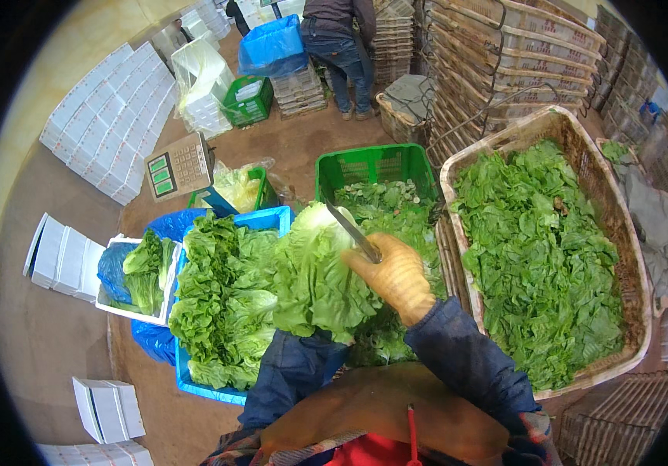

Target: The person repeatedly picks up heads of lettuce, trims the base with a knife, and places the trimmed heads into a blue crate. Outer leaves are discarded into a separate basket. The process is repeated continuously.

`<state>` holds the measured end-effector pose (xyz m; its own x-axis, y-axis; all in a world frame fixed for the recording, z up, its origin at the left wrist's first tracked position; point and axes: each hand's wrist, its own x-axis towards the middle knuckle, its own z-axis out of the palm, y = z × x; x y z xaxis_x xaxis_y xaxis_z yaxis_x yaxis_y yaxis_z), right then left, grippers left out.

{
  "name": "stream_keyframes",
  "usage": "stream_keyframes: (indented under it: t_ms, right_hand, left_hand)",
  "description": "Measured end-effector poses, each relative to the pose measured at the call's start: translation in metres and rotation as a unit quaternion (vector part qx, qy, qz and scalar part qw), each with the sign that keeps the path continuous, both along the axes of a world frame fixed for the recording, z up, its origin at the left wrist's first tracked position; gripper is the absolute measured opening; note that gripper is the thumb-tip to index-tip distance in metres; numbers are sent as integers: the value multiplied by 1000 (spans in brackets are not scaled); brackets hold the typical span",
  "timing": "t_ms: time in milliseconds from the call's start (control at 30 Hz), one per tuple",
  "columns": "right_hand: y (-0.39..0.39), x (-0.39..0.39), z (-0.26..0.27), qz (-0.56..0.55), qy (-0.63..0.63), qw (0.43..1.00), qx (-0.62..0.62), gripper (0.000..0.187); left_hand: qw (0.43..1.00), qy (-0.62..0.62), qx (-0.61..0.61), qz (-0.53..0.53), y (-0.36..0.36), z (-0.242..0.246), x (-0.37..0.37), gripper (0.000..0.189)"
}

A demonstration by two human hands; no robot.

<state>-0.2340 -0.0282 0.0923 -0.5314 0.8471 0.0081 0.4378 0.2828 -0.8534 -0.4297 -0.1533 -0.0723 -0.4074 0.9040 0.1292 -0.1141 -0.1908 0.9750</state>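
A large head of green leaf lettuce (322, 274) is held up in front of me, its pale stem end pointing away. My left sleeve runs in beneath it; the left hand itself is hidden by the leaves that it supports. My right hand (395, 274), in a yellowish work glove, grips a knife (352, 229). The blade lies across the right side of the pale stem end; whether it touches is unclear. Left of the head is a blue crate (211, 393) packed with lettuce heads (217, 291). Beyond and below my right hand, loose leaves and trimmings fill a green crate (374, 160).
A big dirty white tub (639, 279) of loose leaves (543, 268) stands at right, below tall stacked crates (532, 64). At left are a foam box (136, 317) of lettuce, a digital scale (176, 166) and stacked white boxes (112, 122). Another person (339, 46) stands bent at the back.
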Motion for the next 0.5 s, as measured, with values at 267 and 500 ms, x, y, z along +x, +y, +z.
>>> stream_keyframes:
  t_ms: [267,500]
  right_hand:
    - [18,-9,-53,36,60,991,-114,23]
    - [41,75,-90,143,-129,979,-67,28]
  left_hand:
    - [982,160,32,90,-15,-43,-72,51]
    - [991,31,-9,129,-53,67,-77,58]
